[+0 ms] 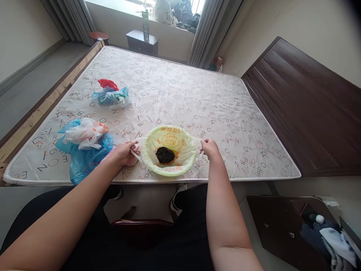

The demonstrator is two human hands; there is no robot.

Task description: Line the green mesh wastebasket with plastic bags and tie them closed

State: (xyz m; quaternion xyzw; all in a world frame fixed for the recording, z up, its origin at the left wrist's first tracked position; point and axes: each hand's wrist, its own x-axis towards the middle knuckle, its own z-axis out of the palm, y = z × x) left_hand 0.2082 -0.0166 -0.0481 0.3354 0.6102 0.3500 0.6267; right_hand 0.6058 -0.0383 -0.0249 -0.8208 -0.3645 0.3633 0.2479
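Observation:
A round yellow-green bin [144, 162] stands near the front edge of the mattress. It is lined with a thin whitish plastic bag [184, 150] with orange print, folded out over the rim. Inside lies a crumpled black bundle [165, 155]. My left hand [125, 152] is closed on one handle of the bag, left of the bin. On the opposite side my right hand [209, 148] pinches the other handle. Both handles are stretched outward. Beside my left hand lie a crumpled blue plastic bag [81, 160], a white one [84, 133] and a pink one [132, 160], partly hidden by the hand.
Farther back on the letter-printed mattress [180, 94] lies a heap of red and blue plastic bags [109, 94]. A dark headboard [304, 109] rises at the right. Below it, a dark nightstand [282, 226] carries clothes. A bottle [145, 24] stands on another nightstand by the window.

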